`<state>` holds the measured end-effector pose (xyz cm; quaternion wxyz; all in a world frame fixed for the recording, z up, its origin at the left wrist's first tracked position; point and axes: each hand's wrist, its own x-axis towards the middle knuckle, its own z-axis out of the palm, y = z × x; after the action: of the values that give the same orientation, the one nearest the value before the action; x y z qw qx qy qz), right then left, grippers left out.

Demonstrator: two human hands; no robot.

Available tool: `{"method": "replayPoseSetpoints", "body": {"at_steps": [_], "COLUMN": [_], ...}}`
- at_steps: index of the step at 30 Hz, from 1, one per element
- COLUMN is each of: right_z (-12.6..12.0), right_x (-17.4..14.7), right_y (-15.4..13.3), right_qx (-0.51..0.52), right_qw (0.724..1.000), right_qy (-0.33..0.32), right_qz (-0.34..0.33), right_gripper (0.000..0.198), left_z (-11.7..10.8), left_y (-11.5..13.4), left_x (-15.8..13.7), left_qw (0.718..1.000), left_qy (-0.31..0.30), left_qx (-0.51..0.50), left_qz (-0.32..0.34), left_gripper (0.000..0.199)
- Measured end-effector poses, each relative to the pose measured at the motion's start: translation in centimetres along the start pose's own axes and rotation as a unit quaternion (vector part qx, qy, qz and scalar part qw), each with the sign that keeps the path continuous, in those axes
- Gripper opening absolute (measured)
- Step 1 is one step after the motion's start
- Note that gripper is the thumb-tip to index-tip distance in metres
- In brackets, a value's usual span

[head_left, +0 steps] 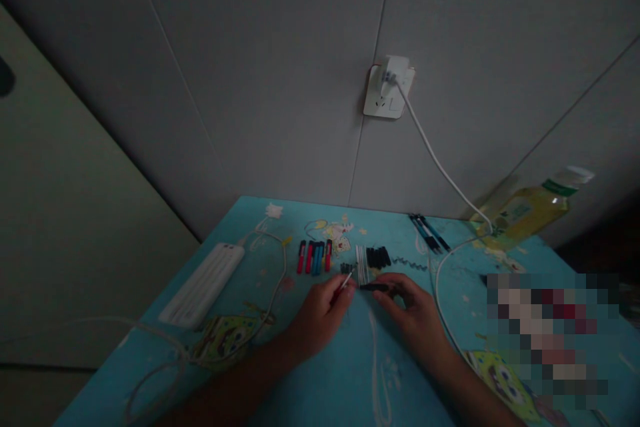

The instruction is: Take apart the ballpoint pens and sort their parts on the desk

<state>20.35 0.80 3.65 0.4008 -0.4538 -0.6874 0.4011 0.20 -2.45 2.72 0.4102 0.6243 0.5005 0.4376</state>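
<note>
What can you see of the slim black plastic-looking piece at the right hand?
The slim black plastic-looking piece is dark all over; dimness hides finer detail. Straight and nearly level in the view, it is held toward its right end by the right hand, its left end pointing toward the left hand. Thin whitish rods lie just beyond it; contact with them is unclear.

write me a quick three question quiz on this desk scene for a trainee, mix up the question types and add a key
1. True or false: the clear bottle of yellow liquid is nearer the picture's right edge than the long white plastic block.

2. What does the right hand hold?
A) a white cable
B) a slim black piece
C) the bottle

3. Complete: the short row of slim, dark-topped plastic barrels is blue and ___.

Key: 1. True; 2. B; 3. red
</note>
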Motion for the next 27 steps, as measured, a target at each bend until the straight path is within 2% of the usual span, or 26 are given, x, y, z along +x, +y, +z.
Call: {"method": "replayPoseSetpoints", "body": {"at_steps": [7,14,17,20,23,27], "right_z": [0.1,0.4,0.5,0.6,0.0,-1.7], "right_x": [-0.3,-0.5,-0.5,-0.4,0.2,1.9], "right_y": [-0.7,0.4,0.4,0.3,0.8,2.7], "right_qx": [-0.031,-0.002,-0.011,-0.075,-0.174,-0.311], "right_qw": [0.998,0.997,0.994,0.984,0.969,0.933], "right_qy": [-0.029,-0.053,-0.052,-0.05,-0.017,0.103], "right_qz": [-0.04,-0.059,-0.097,-0.151,-0.175,-0.145], "right_gripper": [0.018,0.012,0.011,0.011,0.016,0.028], "left_z": [0.1,0.0,-0.1,-0.3,-0.6,-1.3], "left_y": [0.1,-0.4,-0.4,-0.5,-0.8,-1.3], "left_x": [-0.3,-0.5,-0.4,0.0,0.5,0.7], "left_qw": [1.0,0.999,0.999,0.997,0.995,0.987], "left_qy": [-0.018,-0.024,-0.027,-0.008,0.033,0.075], "left_qx": [-0.007,0.032,0.045,0.069,0.089,0.129], "left_qz": [0.0,0.01,0.015,0.028,0.035,0.056], "left_gripper": [0.03,0.033,0.034,0.034,0.033,0.026]}}
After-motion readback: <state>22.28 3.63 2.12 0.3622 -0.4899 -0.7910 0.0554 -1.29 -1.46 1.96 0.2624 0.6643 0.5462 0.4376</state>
